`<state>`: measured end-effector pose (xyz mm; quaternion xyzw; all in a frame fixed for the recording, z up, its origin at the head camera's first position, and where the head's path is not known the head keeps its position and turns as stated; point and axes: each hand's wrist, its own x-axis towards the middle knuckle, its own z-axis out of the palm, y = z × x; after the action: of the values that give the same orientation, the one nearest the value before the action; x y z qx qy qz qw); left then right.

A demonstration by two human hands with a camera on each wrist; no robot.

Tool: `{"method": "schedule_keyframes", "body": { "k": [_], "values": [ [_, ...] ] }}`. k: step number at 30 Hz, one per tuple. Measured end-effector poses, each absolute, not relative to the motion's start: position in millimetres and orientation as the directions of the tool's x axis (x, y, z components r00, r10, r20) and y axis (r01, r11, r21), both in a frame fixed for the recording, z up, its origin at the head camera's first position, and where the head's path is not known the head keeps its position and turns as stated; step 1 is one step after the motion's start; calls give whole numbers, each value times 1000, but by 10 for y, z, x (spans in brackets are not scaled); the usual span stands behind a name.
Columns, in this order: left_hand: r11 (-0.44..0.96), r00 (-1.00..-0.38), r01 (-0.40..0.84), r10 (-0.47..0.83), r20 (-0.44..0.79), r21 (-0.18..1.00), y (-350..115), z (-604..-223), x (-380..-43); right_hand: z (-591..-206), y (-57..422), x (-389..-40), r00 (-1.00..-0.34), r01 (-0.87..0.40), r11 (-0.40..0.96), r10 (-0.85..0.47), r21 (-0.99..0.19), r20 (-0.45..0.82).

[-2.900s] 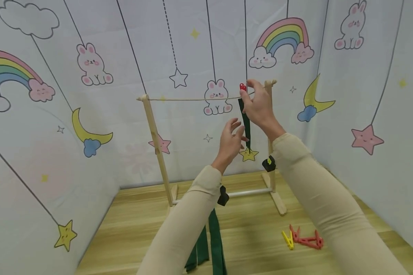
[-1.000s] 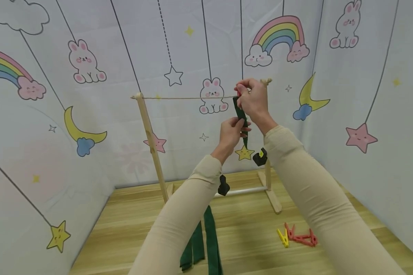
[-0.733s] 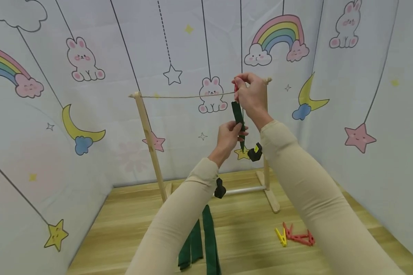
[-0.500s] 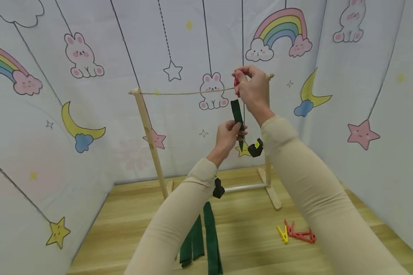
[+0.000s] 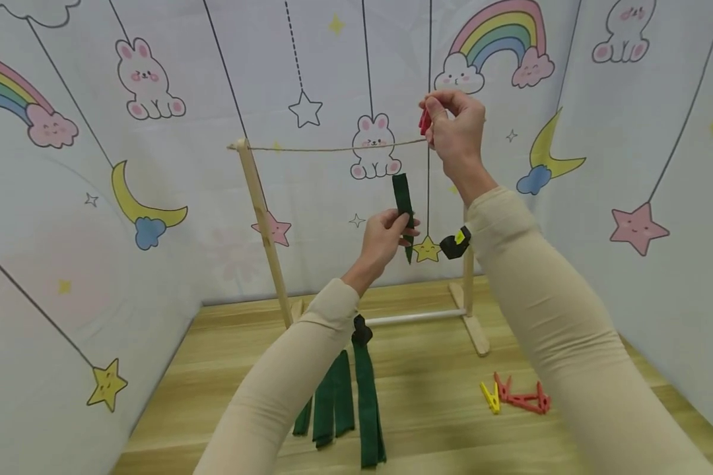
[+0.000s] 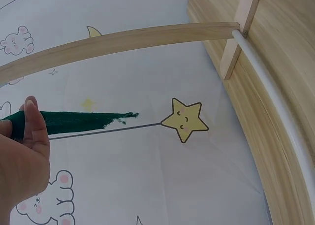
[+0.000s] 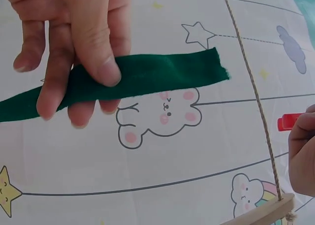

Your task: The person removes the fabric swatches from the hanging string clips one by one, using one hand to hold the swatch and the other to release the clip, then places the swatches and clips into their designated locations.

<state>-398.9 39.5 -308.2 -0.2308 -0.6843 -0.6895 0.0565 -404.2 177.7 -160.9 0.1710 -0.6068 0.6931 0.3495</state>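
Note:
My left hand (image 5: 383,241) pinches a dark green cloth strip (image 5: 401,191) between thumb and fingers. The strip's square upper end stands above the fingers, below the string line (image 5: 321,150) and apart from it; its frayed lower end (image 6: 98,121) points down. Higher and to the right, my right hand (image 5: 460,135) holds a red clothespin (image 5: 424,122) in its fingertips, at about the height of the line's right part. The right wrist view shows the clothespin (image 7: 288,122) beside the string, not touching the strip. The right hand hides part of the line and the post top.
The string runs between the posts (image 5: 264,231) of a wooden stand with a white crossbar (image 5: 416,318). More green strips (image 5: 365,396) lie on the wooden table, left of centre. A yellow clothespin (image 5: 490,398) and several red clothespins (image 5: 529,401) lie at the right.
The strip hung at the line under the red clothespin. My left hand took hold of it, the right hand pulled the clothespin off, and the strip came down left while the clothespin rose right.

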Motion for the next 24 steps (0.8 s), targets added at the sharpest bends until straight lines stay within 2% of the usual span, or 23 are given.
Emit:
{"method": "schedule_keyframes", "body": {
  "k": [9,13,24],
  "values": [
    [-39,-882,416,227,413,909,256,-3097,-3926,-1670,1850,-3949,-694,-704,-75,282,-706,662],
    [-23,-887,414,216,409,910,135,-3159,-3900,-1748,1921,-3921,-720,-680,-115,292,-724,630],
    [-23,-891,418,185,415,908,-21,-3211,-3896,-2010,2260,-3757,-717,-655,-1,314,-755,622]
  ]
}}
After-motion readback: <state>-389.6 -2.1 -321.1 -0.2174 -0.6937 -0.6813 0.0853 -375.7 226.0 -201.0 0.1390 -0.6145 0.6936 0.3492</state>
